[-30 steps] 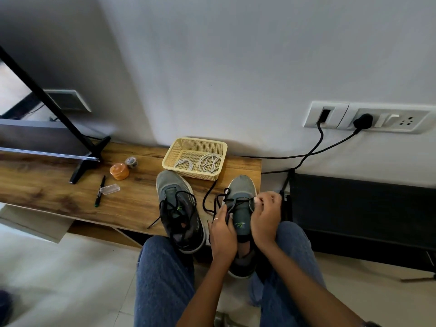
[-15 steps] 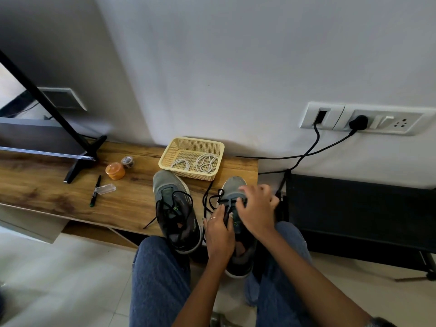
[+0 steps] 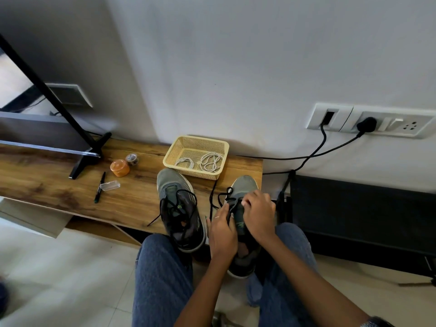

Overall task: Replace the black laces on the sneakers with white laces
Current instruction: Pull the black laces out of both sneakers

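Two grey sneakers lie at the front edge of a wooden bench. The left sneaker (image 3: 180, 208) has loose black laces hanging off it. The right sneaker (image 3: 243, 185) rests partly on my lap, and its black lace (image 3: 215, 197) is pulled out in loops to its left. My left hand (image 3: 221, 230) grips the left side of this shoe by the eyelets. My right hand (image 3: 258, 213) lies over the tongue, fingers curled at the lace; what the fingertips pinch is hidden. Two white laces (image 3: 211, 161) lie coiled in a yellow basket (image 3: 179, 149) behind the shoes.
On the bench (image 3: 59, 187) to the left are an orange jar (image 3: 119, 168), a small tape roll (image 3: 132, 158), a pen (image 3: 100, 187), a clear case (image 3: 109, 185) and a black stand foot (image 3: 89, 154). Black cables (image 3: 313, 154) run from wall sockets to a dark unit (image 3: 361, 213) at right.
My right hand moved from the right side of the right sneaker to the top of its tongue. The left hand stayed on the shoe's left side.
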A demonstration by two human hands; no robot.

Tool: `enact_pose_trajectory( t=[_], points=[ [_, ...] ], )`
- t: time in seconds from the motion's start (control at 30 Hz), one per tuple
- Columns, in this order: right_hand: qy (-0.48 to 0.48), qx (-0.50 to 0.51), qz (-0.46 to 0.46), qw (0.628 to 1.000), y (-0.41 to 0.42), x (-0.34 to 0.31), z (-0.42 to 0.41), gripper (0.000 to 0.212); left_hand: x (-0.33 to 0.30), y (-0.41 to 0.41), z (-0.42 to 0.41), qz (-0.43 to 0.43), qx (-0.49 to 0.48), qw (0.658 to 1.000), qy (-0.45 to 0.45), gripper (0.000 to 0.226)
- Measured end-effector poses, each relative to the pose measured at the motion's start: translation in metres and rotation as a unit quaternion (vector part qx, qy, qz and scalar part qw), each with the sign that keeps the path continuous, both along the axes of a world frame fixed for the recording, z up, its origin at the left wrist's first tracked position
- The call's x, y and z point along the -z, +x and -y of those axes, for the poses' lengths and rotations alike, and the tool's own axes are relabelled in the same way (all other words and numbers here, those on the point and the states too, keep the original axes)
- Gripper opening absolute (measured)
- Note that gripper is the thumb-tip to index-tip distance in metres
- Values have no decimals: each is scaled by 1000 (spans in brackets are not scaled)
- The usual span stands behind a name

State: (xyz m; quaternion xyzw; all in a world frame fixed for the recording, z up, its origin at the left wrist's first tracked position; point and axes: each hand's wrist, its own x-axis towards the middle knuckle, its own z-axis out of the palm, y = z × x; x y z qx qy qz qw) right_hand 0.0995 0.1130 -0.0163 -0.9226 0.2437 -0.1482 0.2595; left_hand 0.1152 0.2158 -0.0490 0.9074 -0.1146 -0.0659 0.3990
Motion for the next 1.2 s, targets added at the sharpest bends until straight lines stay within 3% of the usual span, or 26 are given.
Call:
enact_pose_trajectory(
  t=[0.07,0.13,0.23,0.3,0.33,0.4,0.47,0.53,0.6,0.67,0.8,0.9,1.03,1.13,1.2],
  points=[
    [102,61,85,989,-2,-1,0,14,1,1,1,-8,-10,1000,-11,41],
    [194,157,174,953,-4,-9,2,15,1,0,2,-21,-22,999,-26,41],
    [300,332,276,850,-4,-22,9,12,0,-1,2,-26,-27,999,-33,40],
    [371,402,273,792,-2,-27,15,13,-2,-1,2,-20,-13,999,-24,41],
    [374,408,241,797,-1,-27,18,13,-3,-1,2,-17,-6,1000,-17,41],
    [303,366,142,868,0,-26,18,14,-3,0,0,-13,-1,1000,-9,42],
    [187,268,66,943,-1,-28,16,20,-4,0,0,-11,-3,1000,-5,42],
    [77,133,13,988,0,-29,13,23,-5,-1,1,-10,-2,1000,-2,41],
    [-11,-1,-67,998,3,-27,8,25,-6,-2,1,-7,0,1000,-2,40],
    [-88,-80,-144,982,6,-19,2,28,-7,-2,1,-7,4,1000,0,40],
    [-167,-87,-168,968,10,-3,-3,25,-5,-1,-1,-5,8,1000,8,41],
    [-110,-72,-70,989,6,7,1,19,-4,-1,0,-6,-1,1000,4,41],
    [61,31,90,994,-4,8,2,12,-3,-1,2,-8,-9,1000,-6,43],
    [185,190,184,947,-9,-5,3,12,-1,0,2,-16,-12,1000,-14,43],
    [261,320,222,883,-8,-8,6,12,0,0,3,-19,-14,1000,-19,43]
  ],
)
